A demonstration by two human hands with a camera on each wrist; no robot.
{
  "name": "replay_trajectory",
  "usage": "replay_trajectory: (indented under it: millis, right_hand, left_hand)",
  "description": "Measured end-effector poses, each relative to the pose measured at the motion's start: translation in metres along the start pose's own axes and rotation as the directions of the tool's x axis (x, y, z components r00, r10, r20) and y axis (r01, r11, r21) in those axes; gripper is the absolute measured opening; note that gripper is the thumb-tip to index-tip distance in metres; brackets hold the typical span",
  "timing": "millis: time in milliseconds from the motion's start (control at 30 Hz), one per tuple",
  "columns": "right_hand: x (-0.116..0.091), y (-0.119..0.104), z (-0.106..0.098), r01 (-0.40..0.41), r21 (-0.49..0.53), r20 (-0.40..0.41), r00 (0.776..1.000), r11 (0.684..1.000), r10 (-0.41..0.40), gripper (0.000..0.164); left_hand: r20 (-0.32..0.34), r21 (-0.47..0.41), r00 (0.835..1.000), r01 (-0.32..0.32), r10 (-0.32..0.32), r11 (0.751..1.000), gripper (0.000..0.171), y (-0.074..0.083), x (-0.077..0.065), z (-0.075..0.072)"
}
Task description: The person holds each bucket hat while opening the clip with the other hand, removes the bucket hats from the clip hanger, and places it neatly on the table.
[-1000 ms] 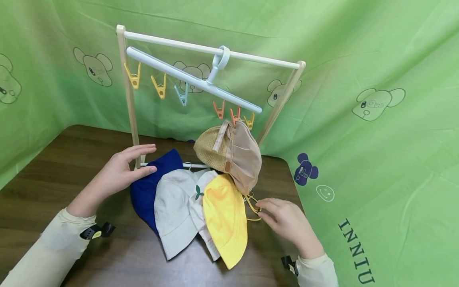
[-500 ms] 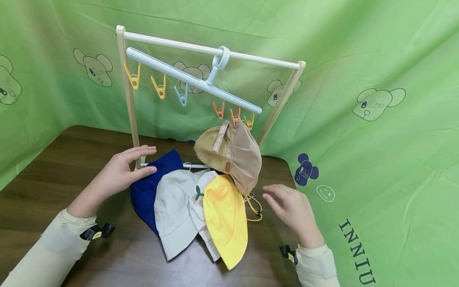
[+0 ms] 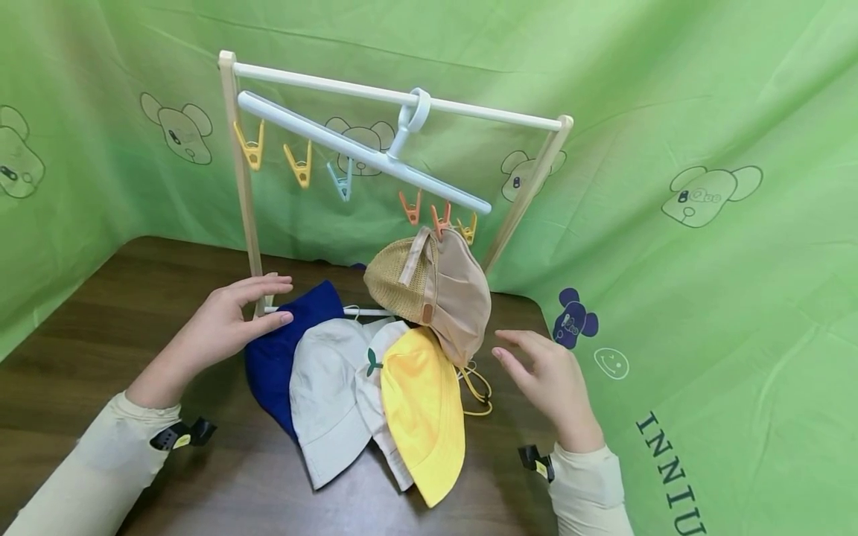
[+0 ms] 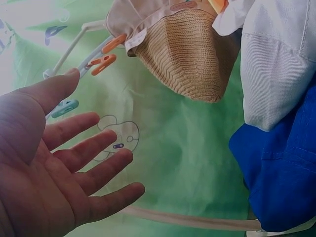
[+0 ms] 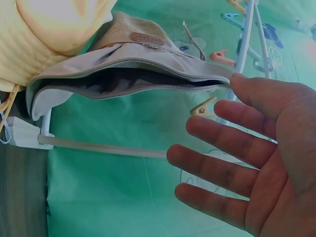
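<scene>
My left hand [image 3: 228, 320] hovers by the navy blue hat [image 3: 278, 372] with its fingers extended and holds nothing. To the right of the hats my right hand [image 3: 553, 380] is in the air, fingers loosely bent, also holding nothing. A beige hat with a woven straw crown [image 3: 398, 275] hangs from an orange clothespin [image 3: 440, 219] on the pale blue hanger [image 3: 355, 149]. Under it, a grey-white bucket hat [image 3: 328, 394], a white hat with a green sprout [image 3: 373, 362] and a yellow hat [image 3: 422, 417] overlap on the table.
The hanger hooks over the white top bar [image 3: 322, 80] of a wooden-legged rack and tilts down to the right. Several other clothespins, such as a yellow one [image 3: 299, 164], hang from it. A yellow cord [image 3: 479, 391] lies beside the yellow hat. Green printed fabric [image 3: 704, 298] surrounds the brown table [image 3: 134, 298].
My right hand has moved up and slightly right, away from the yellow cord by the yellow hat. The left hand has stayed in place.
</scene>
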State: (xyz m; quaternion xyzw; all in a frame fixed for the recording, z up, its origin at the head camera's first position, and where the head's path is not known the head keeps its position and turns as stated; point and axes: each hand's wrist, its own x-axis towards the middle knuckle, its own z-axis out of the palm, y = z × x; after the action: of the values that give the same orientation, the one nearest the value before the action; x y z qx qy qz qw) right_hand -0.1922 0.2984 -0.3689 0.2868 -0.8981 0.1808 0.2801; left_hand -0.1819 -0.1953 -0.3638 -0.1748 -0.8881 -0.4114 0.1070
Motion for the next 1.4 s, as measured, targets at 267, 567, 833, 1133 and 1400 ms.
replay_trajectory:
  millis: [267,567,833,1133,1400]
  right_hand:
    - [0.000,0.005,-0.004,-0.023,0.005,0.011,1.000,1.000,0.023,0.031]
    - [0.008,0.007,-0.008,0.010,0.027,-0.026,1.000,1.000,-0.009,0.033]
    - [0.008,0.008,0.000,-0.024,0.018,-0.011,1.000,1.000,0.024,0.039]
    - [0.007,0.007,0.004,-0.051,0.016,0.012,0.999,0.999,0.051,0.043]
    - [0.006,0.006,0.007,-0.074,0.020,0.051,0.996,0.997,0.072,0.045]
  left_hand:
    - [0.003,0.003,1.000,0.006,-0.006,1.000,0.050,-0.001,0.002,0.003]
    - [0.009,0.003,1.000,0.012,-0.012,1.000,0.050,-0.002,0.001,0.005]
    - [-0.021,0.022,0.999,0.050,-0.049,0.999,0.050,0.000,-0.001,0.003]
    - [-0.043,0.054,0.991,0.125,-0.123,0.991,0.050,-0.003,-0.002,0.003]
    - [-0.042,0.066,0.994,0.102,-0.099,0.993,0.048,-0.003,-0.002,0.007]
